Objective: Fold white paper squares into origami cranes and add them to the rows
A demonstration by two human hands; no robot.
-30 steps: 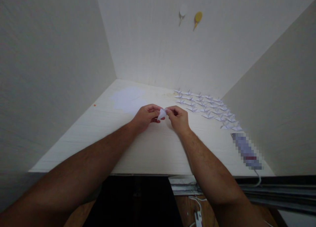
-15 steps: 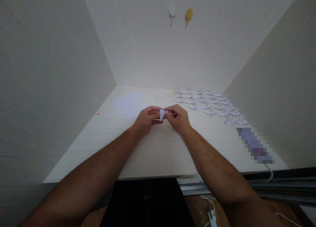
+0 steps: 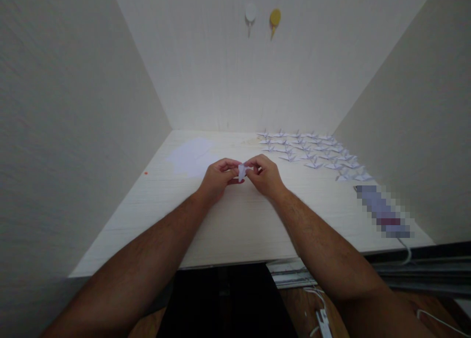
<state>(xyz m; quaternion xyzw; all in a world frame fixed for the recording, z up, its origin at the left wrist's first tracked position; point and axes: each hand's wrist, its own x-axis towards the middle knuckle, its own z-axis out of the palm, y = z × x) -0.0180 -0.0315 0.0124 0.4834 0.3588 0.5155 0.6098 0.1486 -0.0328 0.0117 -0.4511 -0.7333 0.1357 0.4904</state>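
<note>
A small piece of folded white paper (image 3: 242, 172) is held above the middle of the table, pinched from both sides. My left hand (image 3: 218, 178) is closed on its left side, thumb in front and fingers behind. My right hand (image 3: 265, 175) grips the right side between thumb and forefinger. The fingertips cover part of the folds. Several white paper cranes (image 3: 312, 164) stand in rows to the right, beyond my right hand. Loose sheets of white paper (image 3: 189, 154) lie overlapping behind my left hand.
A blurred-out flat device (image 3: 382, 211) with a white cable (image 3: 407, 252) lies near the right edge of the pale table (image 3: 235, 235). An orange speck (image 3: 146, 173) is at the left. Walls enclose three sides; white (image 3: 250, 13) and yellow hooks (image 3: 275, 18) hang at the back.
Both hands keep their grip on the folded paper, and its visible outline looks slightly narrower. The whole view has shifted a little; cranes and sheets stay in place.
</note>
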